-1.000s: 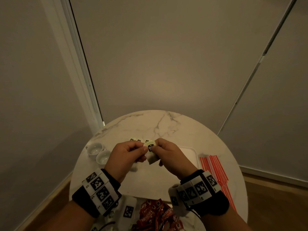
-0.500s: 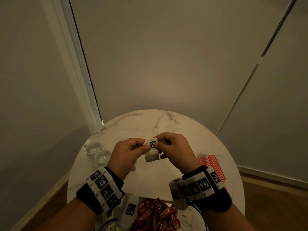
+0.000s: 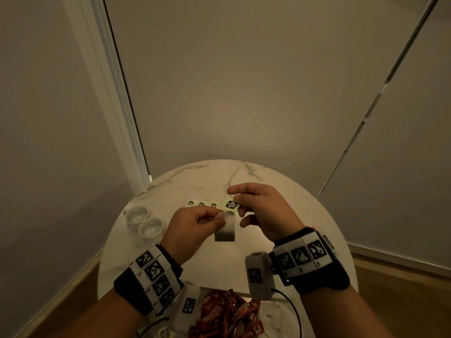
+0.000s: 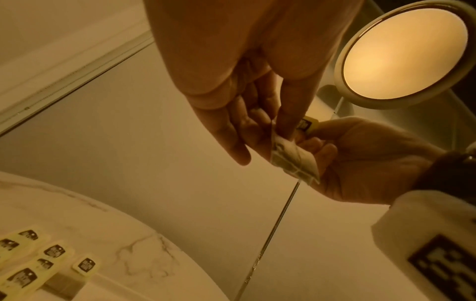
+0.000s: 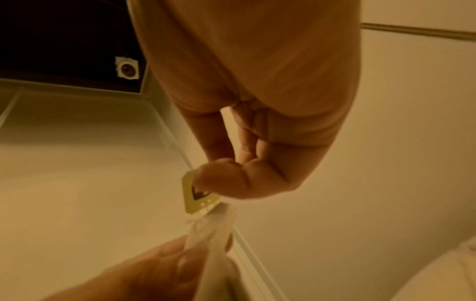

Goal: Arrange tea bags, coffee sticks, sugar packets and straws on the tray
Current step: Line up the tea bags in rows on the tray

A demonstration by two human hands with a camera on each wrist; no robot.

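I hold one tea bag [image 3: 225, 230] in the air above the round marble table [image 3: 246, 176]. My left hand [image 3: 195, 228] pinches the top edge of its paper pouch [image 4: 293, 160]. My right hand [image 3: 258, 211] pinches the pale green tag [image 3: 230, 205] between thumb and a finger, its index finger stretched out. The right wrist view shows the tag [image 5: 197, 195] under my thumb and the pouch [image 5: 213, 230] hanging below. Several other tea bags [image 3: 201, 204] lie in a row on the table behind my hands, also seen as tea bags [image 4: 54, 251] in the left wrist view.
Two small white cups [image 3: 144, 222] stand at the table's left edge. A pile of red coffee sticks [image 3: 227, 315] lies at the near edge between my forearms. A lit round lamp [image 4: 404, 51] shows in the left wrist view.
My hands have drawn slightly apart: the pouch now hangs down from my left fingers and the tag is pulled up and right. The view shifted, and the red straws on the right have left the frame.
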